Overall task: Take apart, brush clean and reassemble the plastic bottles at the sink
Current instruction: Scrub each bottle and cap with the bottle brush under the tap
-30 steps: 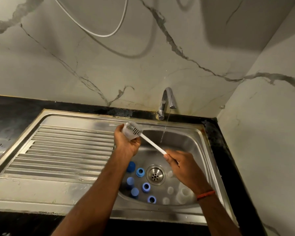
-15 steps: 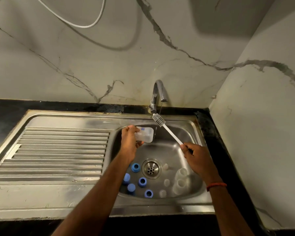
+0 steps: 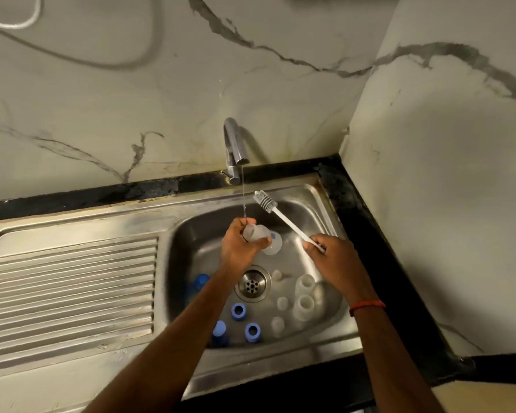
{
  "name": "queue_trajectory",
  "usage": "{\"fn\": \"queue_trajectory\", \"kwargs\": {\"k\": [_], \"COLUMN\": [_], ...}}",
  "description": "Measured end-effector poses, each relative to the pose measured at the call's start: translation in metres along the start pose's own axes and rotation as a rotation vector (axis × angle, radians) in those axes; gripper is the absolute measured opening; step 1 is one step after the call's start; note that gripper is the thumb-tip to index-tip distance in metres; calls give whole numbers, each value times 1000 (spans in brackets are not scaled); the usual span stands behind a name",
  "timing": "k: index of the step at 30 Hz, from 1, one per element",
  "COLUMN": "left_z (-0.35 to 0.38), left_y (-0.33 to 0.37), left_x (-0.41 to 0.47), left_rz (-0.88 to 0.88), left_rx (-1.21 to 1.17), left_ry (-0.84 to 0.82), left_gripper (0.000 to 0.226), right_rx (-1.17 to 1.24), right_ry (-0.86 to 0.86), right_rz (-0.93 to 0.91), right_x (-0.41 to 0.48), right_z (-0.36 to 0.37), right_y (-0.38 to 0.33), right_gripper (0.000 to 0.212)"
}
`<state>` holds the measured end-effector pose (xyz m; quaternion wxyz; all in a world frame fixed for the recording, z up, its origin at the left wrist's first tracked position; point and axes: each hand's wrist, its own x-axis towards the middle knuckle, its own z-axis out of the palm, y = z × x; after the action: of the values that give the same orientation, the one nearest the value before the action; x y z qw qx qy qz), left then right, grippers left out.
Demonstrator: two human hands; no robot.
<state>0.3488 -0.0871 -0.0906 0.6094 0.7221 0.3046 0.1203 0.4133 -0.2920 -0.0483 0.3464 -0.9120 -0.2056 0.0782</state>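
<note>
My left hand [image 3: 241,245] grips a small clear plastic bottle [image 3: 265,238] under the thin stream of water from the tap [image 3: 234,147], above the sink bowl [image 3: 197,234]. My right hand [image 3: 334,259] holds the white handle of a bottle brush [image 3: 283,217]; its grey bristle head points up and left, clear of the bottle. On the bowl's floor lie several blue caps [image 3: 238,311] at the left and several clear bottles and small clear parts [image 3: 304,304] at the right, around the drain [image 3: 252,284].
A ribbed steel draining board [image 3: 72,287] lies left of the bowl. A black counter edge [image 3: 379,263] and a marble wall close the right side. A white cable [image 3: 12,23] hangs on the back wall.
The brush came out of the bottle and swung right. My left hand carried the bottle from the bowl's left edge to under the tap's stream.
</note>
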Motion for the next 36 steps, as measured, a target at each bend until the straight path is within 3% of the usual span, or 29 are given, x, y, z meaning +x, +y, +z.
{"fn": "queue_trajectory", "kwargs": {"k": [16,30,36], "left_z": [104,125,110], "left_y": [-73,-109,-110], "left_x": [49,51,62], "left_rz": [131,46,132], "left_rx": [385,481,628], "left_ry": [-286,-382,-497], "left_gripper": [58,60,84], "right_rx": [79,126,88], "right_ry": [-14,-25,-41], "right_rz": [144,203,171], "right_x": [1,-11,-5], "right_z": [3,5,12], "right_y": [40,51,41], "right_gripper": [21,17,18]}}
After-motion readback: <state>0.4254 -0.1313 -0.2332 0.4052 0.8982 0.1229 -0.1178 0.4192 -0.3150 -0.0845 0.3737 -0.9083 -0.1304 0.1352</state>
